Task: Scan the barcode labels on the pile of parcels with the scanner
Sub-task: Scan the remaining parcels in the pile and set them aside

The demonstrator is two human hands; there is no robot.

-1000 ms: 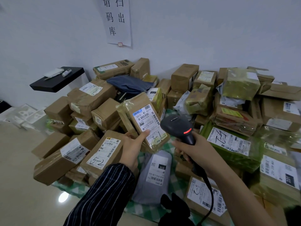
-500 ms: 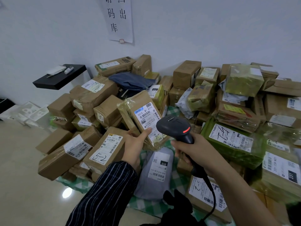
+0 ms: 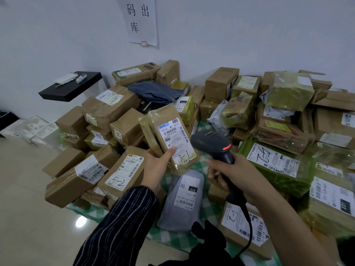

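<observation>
My left hand grips a flat brown parcel wrapped in clear tape, held up over the pile with its white barcode label facing me; my thumb lies on the label's lower edge. My right hand grips the handle of a black barcode scanner. Its head sits just right of the label, a red light glowing on top, and its cable hangs down. The pile of parcels spreads from left to right below.
A grey mailer bag lies on a green checked cloth under my hands. Box marked 5-2 sits at left. A black wall shelf carries small white items. A paper sign hangs on the wall. Tiled floor lies at left.
The scanner head has drifted slightly left, closer to the held parcel's label. My left hand keeps the same parcel up; the camera has tilted a little downward.
</observation>
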